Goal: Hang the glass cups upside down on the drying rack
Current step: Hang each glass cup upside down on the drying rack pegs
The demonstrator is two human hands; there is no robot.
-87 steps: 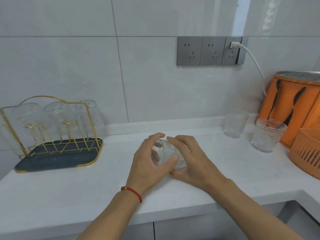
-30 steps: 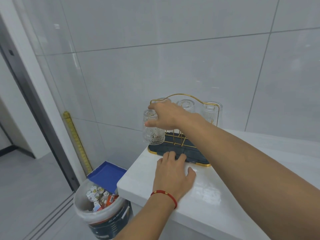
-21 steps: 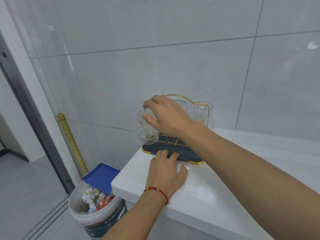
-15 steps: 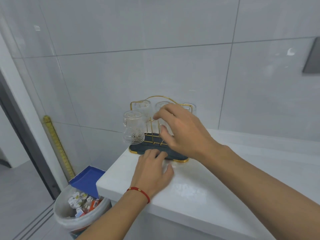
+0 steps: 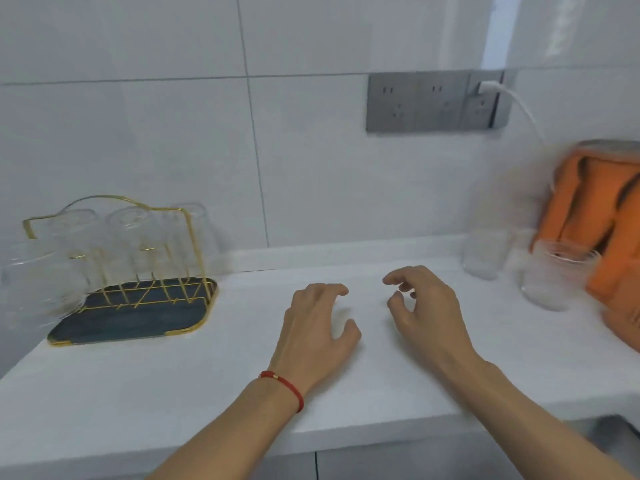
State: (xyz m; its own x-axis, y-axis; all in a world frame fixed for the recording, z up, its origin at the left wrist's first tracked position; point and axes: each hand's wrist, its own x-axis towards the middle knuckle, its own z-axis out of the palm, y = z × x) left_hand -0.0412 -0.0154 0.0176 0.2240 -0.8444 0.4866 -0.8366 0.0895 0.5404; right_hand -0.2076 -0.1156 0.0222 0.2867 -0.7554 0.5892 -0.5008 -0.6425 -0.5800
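A gold wire drying rack (image 5: 188, 237) on a dark tray (image 5: 138, 317) stands at the left of the white counter. Several glass cups hang upside down on it, one (image 5: 34, 278) at the front left and others (image 5: 130, 237) behind. Two glass cups stand upright at the right: one (image 5: 486, 252) near the wall, one (image 5: 550, 275) beside the orange item. My left hand (image 5: 317, 327) rests on the counter, fingers spread, holding nothing. My right hand (image 5: 424, 306) hovers just right of it, fingers loosely curled and empty. The picture is motion-blurred.
An orange container (image 5: 599, 209) and an orange basket (image 5: 623, 306) crowd the right edge. A grey socket strip (image 5: 433, 102) with a white plug and cable sits on the tiled wall. The counter's front edge (image 5: 311, 434) runs below my wrists.
My right hand hung the cup on the rack's front left peg and let go. Both hands have since come to the middle of the counter, and my view has swung right.
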